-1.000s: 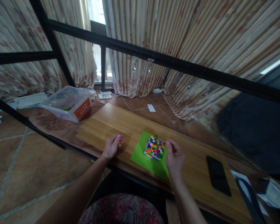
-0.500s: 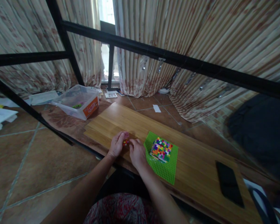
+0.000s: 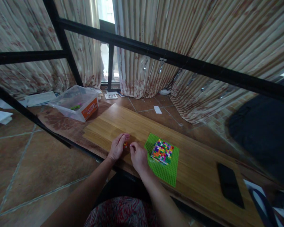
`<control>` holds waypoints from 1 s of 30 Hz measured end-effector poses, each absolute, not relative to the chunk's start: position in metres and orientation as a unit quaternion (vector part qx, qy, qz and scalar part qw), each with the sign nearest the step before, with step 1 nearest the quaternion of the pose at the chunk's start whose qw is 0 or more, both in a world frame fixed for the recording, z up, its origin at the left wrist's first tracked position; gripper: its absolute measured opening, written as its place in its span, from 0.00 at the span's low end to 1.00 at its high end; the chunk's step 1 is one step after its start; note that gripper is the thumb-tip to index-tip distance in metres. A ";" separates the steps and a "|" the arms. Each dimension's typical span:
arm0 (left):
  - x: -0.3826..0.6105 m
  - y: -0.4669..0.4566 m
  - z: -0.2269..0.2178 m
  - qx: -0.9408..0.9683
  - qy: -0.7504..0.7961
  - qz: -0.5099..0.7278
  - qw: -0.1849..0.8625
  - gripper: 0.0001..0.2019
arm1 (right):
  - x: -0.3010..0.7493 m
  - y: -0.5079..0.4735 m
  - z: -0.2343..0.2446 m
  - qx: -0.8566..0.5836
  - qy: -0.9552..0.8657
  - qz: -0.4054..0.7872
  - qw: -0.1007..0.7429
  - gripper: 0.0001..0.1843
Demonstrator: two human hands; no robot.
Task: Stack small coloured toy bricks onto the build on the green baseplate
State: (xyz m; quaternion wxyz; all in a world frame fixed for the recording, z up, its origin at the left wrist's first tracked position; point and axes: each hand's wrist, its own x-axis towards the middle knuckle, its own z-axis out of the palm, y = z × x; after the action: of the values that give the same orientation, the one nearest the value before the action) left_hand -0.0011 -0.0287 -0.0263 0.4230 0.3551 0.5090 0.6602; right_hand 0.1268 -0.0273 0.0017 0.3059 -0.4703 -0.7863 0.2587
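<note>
My left hand rests on the wooden board, its fingers curled around a few small coloured bricks. Close beside it on the right, my right hand has its fingertips pinched together just short of those bricks. Whether it holds one is too small to see. To the right lies a green baseplate carrying a square block of multicoloured bricks, which neither hand touches.
A black phone lies on the board at the right. A clear plastic box with an orange label sits on the floor at back left. Black metal bars cross in front of striped curtains. Papers lie at far left.
My right hand left the baseplate's right edge and moved left to the bricks at my left hand. Since half a second ago it has drawn back slightly.
</note>
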 end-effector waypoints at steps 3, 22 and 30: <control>-0.001 -0.029 -0.024 0.353 0.509 0.660 0.426 0.24 | 0.140 -0.043 0.019 -0.461 -0.729 0.350 0.364 0.08; -0.003 -0.029 -0.020 0.390 0.564 0.621 0.380 0.25 | 0.290 -0.004 0.021 -0.617 -0.598 0.211 0.466 0.15; -0.002 -0.029 -0.017 0.390 0.564 0.618 0.384 0.25 | 0.285 0.002 0.011 -0.625 -0.602 0.209 0.450 0.17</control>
State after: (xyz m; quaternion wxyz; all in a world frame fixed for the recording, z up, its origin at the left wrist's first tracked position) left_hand -0.0024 -0.0293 -0.0171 0.3842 0.3900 0.5644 0.6178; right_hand 0.2853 0.0023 0.0112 0.4503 -0.6250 -0.6025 0.2088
